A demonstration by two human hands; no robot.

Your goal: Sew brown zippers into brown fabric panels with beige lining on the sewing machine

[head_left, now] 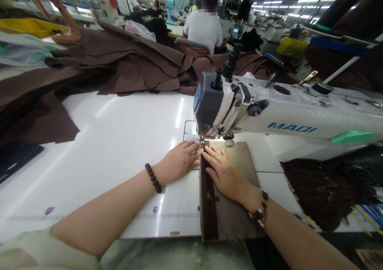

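A brown fabric piece [236,206] with a dark zipper strip [207,198] along its left edge lies under the head of a white sewing machine [287,110]. My right hand [224,171] lies flat on the fabric, fingers stretched toward the needle area [202,141]. My left hand [178,160] rests on the white table [119,142] just left of the strip, fingers extended and touching its edge near the presser foot. Both wrists wear bead bracelets.
Heaps of brown cloth [131,62] cover the table's far and left sides. A dark pile of zippers or trims [326,190] sits right of the machine. A person in a white shirt [203,28] sits ahead at another station. A ruler scale [167,215] runs along the near edge.
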